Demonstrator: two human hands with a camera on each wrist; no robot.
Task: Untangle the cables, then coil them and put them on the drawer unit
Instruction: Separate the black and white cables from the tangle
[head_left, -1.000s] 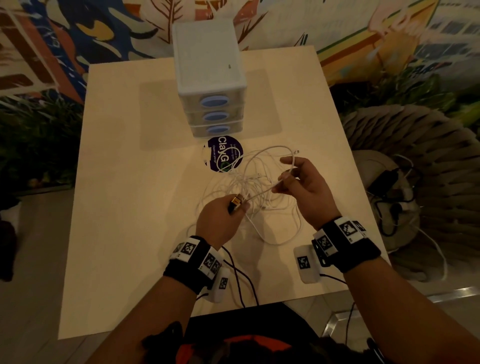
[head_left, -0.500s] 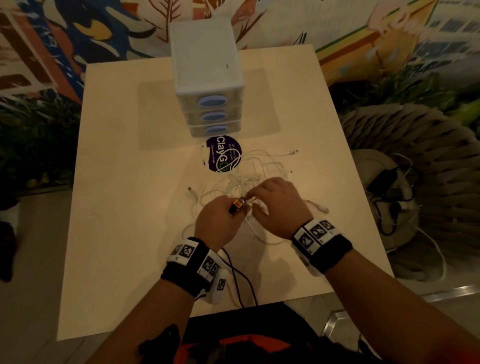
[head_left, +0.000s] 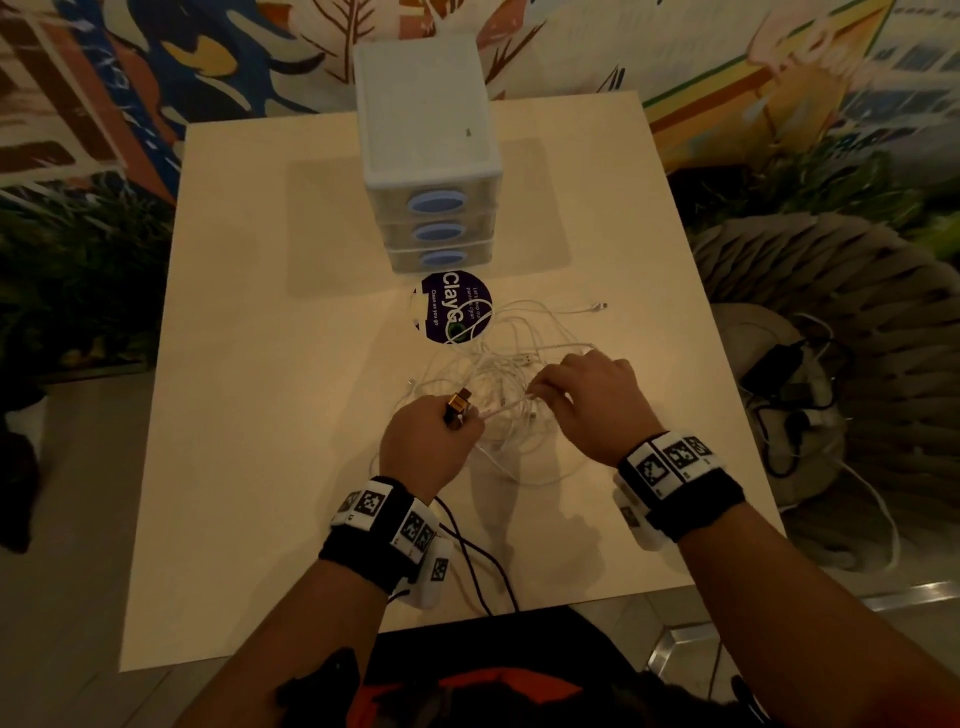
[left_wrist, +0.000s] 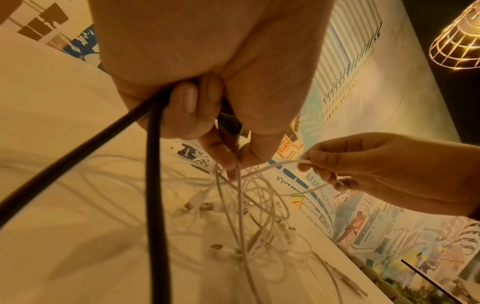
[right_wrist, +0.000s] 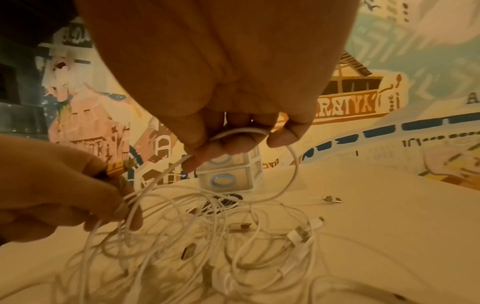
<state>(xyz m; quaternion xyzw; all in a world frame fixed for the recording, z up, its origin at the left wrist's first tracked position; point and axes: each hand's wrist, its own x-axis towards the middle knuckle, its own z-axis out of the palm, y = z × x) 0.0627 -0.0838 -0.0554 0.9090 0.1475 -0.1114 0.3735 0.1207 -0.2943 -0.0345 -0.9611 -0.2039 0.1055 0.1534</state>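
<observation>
While left hand (head_left: 426, 441) grips gold plug (head_left: 460, 402), right hand (head_left: 587, 400) pinches white cable (right_wrist: 241, 131); loop visible only wrist-side.

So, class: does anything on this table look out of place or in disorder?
Yes: the thin white cables lie in one knotted heap on the pale wooden table, loops crossing and plugs scattered, none coiled. Both hands are pulling strands from it. The white three-drawer unit has nothing on top.

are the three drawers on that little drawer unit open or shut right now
Shut. In the head view all three fronts of the drawer unit sit flush, one above the other, their blue oval handles lined up; none sticks out.
</observation>
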